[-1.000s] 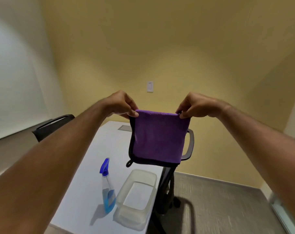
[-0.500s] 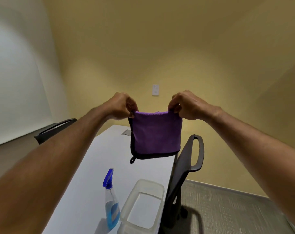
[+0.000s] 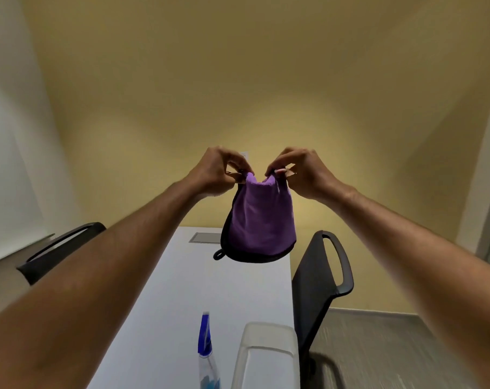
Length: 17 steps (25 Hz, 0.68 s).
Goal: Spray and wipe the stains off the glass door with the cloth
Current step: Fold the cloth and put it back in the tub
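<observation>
Left hand (image 3: 218,171) and right hand (image 3: 302,171), frame centre, each pinch a top corner of the purple cloth (image 3: 262,220), corners drawn near together. Cloth hangs limp, sagging between pinches: judged light, soft, non-slip; corner or edge grips suit it. Counts: one cloth, one spray bottle (image 3: 207,357) lower centre on white table (image 3: 165,304), one clear tub (image 3: 266,357), two chairs.

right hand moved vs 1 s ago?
Yes. The right hand has closed in toward the left hand, bunching the purple cloth; it now sits nearer the wall switch behind.
</observation>
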Each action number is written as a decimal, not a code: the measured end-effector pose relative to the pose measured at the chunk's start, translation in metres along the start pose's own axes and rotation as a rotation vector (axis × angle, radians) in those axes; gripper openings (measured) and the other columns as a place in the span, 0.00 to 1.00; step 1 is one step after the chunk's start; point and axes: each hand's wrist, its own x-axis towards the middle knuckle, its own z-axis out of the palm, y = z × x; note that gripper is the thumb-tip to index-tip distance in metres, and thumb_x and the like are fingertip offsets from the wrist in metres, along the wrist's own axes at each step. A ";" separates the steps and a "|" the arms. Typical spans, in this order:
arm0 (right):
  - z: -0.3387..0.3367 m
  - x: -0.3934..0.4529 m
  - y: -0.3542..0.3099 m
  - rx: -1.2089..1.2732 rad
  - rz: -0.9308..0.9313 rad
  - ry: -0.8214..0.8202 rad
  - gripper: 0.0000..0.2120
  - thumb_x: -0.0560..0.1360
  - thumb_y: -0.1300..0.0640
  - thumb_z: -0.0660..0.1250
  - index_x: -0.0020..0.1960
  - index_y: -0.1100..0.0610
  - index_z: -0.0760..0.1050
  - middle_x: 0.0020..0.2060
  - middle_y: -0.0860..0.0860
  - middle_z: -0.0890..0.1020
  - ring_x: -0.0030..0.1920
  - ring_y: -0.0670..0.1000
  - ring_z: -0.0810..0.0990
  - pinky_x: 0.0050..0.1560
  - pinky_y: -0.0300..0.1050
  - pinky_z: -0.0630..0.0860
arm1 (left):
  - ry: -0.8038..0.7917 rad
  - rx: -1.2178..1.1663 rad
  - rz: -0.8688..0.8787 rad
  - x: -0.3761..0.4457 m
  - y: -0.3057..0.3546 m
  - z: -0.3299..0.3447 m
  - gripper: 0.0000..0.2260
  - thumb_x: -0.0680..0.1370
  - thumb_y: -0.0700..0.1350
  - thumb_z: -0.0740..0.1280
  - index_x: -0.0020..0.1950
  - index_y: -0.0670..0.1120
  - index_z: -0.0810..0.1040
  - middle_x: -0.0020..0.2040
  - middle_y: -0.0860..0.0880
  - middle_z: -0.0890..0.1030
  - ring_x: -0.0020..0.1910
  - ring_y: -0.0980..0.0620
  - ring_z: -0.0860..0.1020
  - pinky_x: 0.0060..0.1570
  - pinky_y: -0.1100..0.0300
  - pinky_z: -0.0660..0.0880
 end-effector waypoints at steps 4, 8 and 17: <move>0.008 0.005 -0.013 0.074 0.095 0.012 0.18 0.70 0.77 0.67 0.48 0.58 0.85 0.46 0.56 0.82 0.45 0.47 0.81 0.48 0.44 0.82 | 0.053 -0.110 0.061 0.007 -0.015 0.003 0.17 0.69 0.27 0.71 0.42 0.50 0.84 0.40 0.50 0.84 0.45 0.51 0.82 0.48 0.55 0.81; 0.010 0.010 -0.017 0.234 0.152 0.035 0.14 0.71 0.76 0.69 0.49 0.60 0.84 0.46 0.57 0.83 0.45 0.48 0.82 0.47 0.38 0.82 | 0.106 -0.227 0.072 0.012 -0.018 0.010 0.17 0.69 0.25 0.69 0.43 0.47 0.83 0.40 0.48 0.83 0.45 0.50 0.82 0.44 0.62 0.79; -0.010 0.015 -0.005 0.495 0.311 -0.124 0.07 0.78 0.64 0.68 0.53 0.65 0.82 0.44 0.56 0.85 0.42 0.45 0.82 0.43 0.37 0.77 | 0.178 -0.189 0.144 0.024 -0.011 0.018 0.14 0.68 0.30 0.74 0.43 0.48 0.83 0.39 0.51 0.84 0.42 0.52 0.83 0.44 0.60 0.81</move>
